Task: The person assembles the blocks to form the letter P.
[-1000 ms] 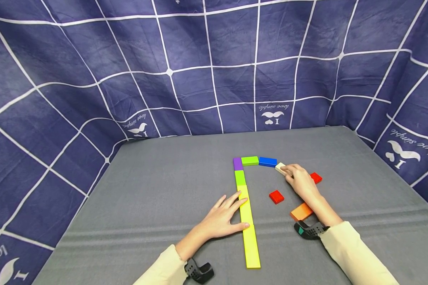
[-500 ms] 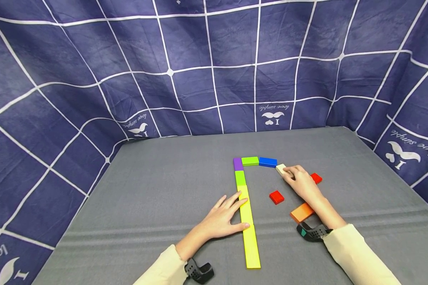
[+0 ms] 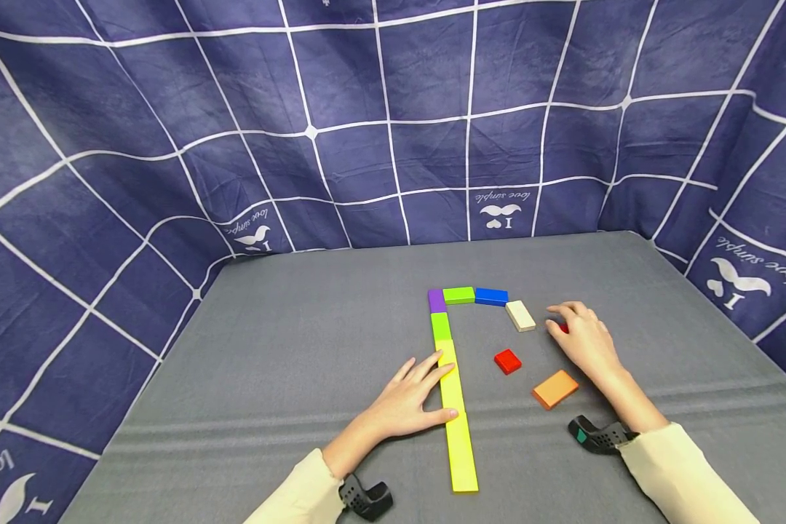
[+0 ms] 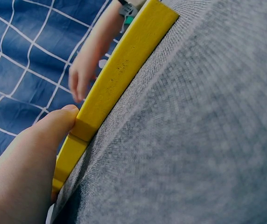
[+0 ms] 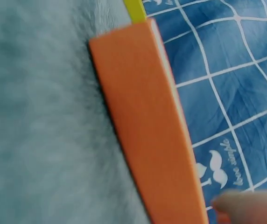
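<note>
In the head view my left hand [image 3: 409, 404] rests with spread fingers on a line of yellow blocks [image 3: 461, 458]. The left wrist view shows its thumb against the edge of the yellow block [image 4: 119, 70]. My right hand [image 3: 586, 342] is over a red block [image 3: 565, 328] on the right, mostly covered by the hand; thumb and forefinger are apart. Left of it, a cream block [image 3: 520, 316] lies at a slant, near the blue block [image 3: 491, 297]. An orange block [image 3: 554, 389] lies nearer me and fills much of the right wrist view.
A green block [image 3: 459, 295] and a purple block [image 3: 437, 300] continue the row at the back. Another green block [image 3: 441, 327] joins the purple one to the yellow line. A second red block [image 3: 507, 362] lies inside the bend. A blue gridded cloth [image 3: 393, 145] hangs behind the grey surface.
My right hand has let go of the cream block and moved right, over the red block. The cream block stays beside the blue one. My left hand has not moved.
</note>
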Available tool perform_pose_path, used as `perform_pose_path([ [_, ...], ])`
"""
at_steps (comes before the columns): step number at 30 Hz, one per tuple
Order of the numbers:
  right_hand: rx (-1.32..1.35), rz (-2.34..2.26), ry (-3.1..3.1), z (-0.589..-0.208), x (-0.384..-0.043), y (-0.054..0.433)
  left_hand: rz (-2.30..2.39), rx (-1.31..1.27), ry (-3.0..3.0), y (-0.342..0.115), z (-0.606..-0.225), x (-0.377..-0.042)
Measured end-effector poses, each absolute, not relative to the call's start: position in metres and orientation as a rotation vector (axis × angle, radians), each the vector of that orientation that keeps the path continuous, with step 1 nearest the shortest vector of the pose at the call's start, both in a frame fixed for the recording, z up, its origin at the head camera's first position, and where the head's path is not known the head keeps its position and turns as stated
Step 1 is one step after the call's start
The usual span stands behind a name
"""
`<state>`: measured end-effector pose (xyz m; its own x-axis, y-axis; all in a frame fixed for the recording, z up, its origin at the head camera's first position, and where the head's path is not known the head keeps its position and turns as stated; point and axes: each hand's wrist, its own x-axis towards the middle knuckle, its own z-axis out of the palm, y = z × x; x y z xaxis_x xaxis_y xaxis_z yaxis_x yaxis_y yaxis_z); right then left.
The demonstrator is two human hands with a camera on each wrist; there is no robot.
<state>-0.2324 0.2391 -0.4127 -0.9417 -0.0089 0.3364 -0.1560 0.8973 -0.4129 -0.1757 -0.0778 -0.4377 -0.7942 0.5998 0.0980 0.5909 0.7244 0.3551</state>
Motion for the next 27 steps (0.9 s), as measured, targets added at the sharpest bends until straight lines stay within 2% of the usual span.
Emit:
perform_pose_path([
  [6,-0.075,0.697,-2.736,-0.419,-0.216,0.252,0.588,1.001,2.892,-0.078,-0.437,-0.176],
  [16,0.227,0.854,-2.742,-0.427,-0.198,0.238,0.578,0.999,2.889,-0.078,-0.437,-0.175],
  [27,0.413,0.885,-2.781,-0.428,-0.193,0.225,0.58,1.003,2.884,-0.078,-0.436,-0.176],
])
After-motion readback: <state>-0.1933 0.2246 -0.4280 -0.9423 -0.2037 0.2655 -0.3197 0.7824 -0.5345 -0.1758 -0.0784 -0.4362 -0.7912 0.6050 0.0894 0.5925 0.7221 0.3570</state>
